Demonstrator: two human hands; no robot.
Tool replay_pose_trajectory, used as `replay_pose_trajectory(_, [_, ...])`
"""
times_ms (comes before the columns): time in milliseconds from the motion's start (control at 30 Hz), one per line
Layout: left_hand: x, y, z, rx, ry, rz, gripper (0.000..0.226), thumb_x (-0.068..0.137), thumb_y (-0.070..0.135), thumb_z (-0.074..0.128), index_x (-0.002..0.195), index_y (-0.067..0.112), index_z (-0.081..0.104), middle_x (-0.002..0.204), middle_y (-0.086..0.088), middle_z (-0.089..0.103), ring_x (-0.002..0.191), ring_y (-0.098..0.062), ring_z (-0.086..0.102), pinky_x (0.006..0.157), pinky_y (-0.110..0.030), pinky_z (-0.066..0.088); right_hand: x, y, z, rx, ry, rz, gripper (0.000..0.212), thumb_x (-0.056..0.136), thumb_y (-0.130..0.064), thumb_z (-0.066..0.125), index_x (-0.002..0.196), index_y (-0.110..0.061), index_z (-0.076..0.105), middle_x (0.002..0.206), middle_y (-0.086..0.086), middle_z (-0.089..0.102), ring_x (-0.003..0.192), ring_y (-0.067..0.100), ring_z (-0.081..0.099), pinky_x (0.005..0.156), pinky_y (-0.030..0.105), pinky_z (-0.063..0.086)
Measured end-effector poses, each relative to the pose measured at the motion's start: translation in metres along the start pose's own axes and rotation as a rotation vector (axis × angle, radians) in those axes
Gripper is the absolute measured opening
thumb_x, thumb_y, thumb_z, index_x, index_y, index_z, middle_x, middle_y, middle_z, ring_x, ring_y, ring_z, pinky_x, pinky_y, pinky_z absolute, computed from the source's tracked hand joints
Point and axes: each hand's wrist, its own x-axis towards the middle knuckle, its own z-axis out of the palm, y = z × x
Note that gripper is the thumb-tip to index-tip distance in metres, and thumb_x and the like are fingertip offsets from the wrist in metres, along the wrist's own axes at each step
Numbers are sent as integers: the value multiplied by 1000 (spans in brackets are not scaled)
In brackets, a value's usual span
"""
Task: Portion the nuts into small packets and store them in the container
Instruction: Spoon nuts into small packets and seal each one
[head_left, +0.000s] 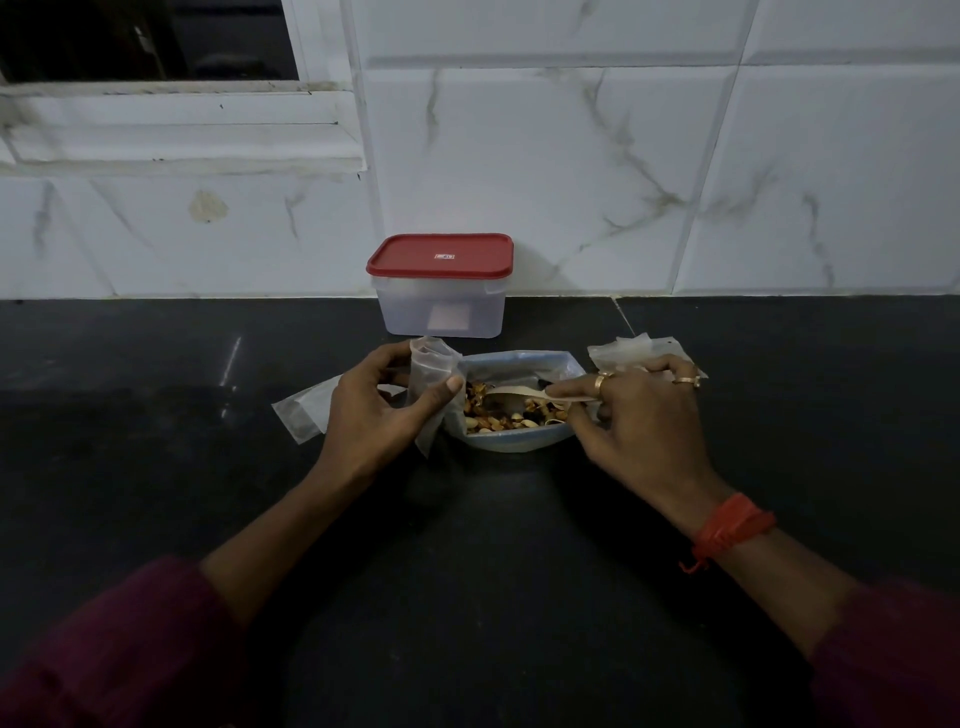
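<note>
Packet (432, 371) in left hand (370, 415), perhaps empty

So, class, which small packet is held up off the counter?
The packet in the left hand, beside the nut bag; the other packets lie flat.

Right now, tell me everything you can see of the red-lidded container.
The container is a rectangular box of frosted clear plastic with a red lid seated on it, closed. The lid bears a small logo at its centre, and the front wall carries a pale square label. It stands upright on the dark counter, close to the tiled wall, behind the open nut bag and apart from it. Nothing else touches it. No contents show through.
</note>
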Motion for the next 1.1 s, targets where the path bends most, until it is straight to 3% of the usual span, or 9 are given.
replay_pose_trajectory(100, [0, 0, 1, 13, -13, -2, 73, 72, 57, 70, 133, 18, 59, 122, 3, 67, 107, -6, 62, 80, -20, 51, 2, -1, -3, 80, 56, 39, 19, 89, -30, 68, 104, -39, 75, 53, -21, 47, 63, 2, 53, 96, 42, 35])
replay_pose_trajectory(167, [0, -1, 1, 17, -10, -6, 73, 72, 57, 70, 133, 18, 59, 123, 3, 67, 108, -8, 62, 81, -22, 52, 3, -3, -5, 167, 112, 78, 21, 88, -26, 71, 104, -39, 75, 51, -18, 51, 61, 0, 54, 92, 36, 34])
replay_pose_trajectory(367, [0, 2, 1, 10, -6, -9, 73, 71, 57, 69, 132, 18, 60, 122, 3, 67, 106, -7, 62, 79, -19, 50, 2, -5, -8, 304, 113, -8, 15, 83, -34, 69, 97, -39, 74, 60, -17, 61, 79, 1, 55, 88, 27, 29])
replay_pose_trajectory(467, [0, 1, 0, 4, -14, -9, 73, 72, 58, 69, 133, 19, 59, 122, 3, 67, 106, -6, 62, 79, -19, 50, 2, -4, -8, 222, 109, -157, 17, 80, -34, 65, 91, -32, 77, 66, -24, 59, 67, -3, 55, 93, 33, 31])
replay_pose_trajectory(700, [0, 2, 0, 7, -17, -13, 75, 71, 57, 68, 134, 18, 59, 124, 2, 66, 107, -6, 61, 78, -17, 47, 4, 3, -6, -69, 141, -252, 16, 84, -31, 66, 94, -27, 78, 80, -9, 73, 76, 12, 65, 100, 44, 32])
replay_pose_trajectory(867, [0, 2, 0, 16, -9, -7, 67, 76, 50, 73, 134, 18, 59, 123, 3, 66, 106, -2, 60, 77, -14, 45, 5, 4, -12, 61, 198, -80, 17, 84, -24, 69, 99, -26, 78, 65, -29, 40, 65, -4, 43, 93, 41, 36])
replay_pose_trajectory(1000, [1, -1, 2, 40, -4, -2, 62, 80, 42, 76, 134, 17, 58, 125, 1, 66, 108, -7, 60, 76, -14, 45, 6, 11, -9, -76, 116, -55, 20, 85, -22, 76, 106, -22, 77, 69, -9, 67, 66, 5, 51, 94, 41, 34])
replay_pose_trajectory(1100, [1, -1, 2, 42, -14, 2, 64, 78, 44, 76, 134, 18, 58, 124, 2, 66, 108, -6, 60, 79, -16, 46, 6, 15, -5, -188, 64, -94, 19, 86, -25, 74, 105, -22, 77, 75, -2, 72, 72, 16, 64, 98, 43, 32])
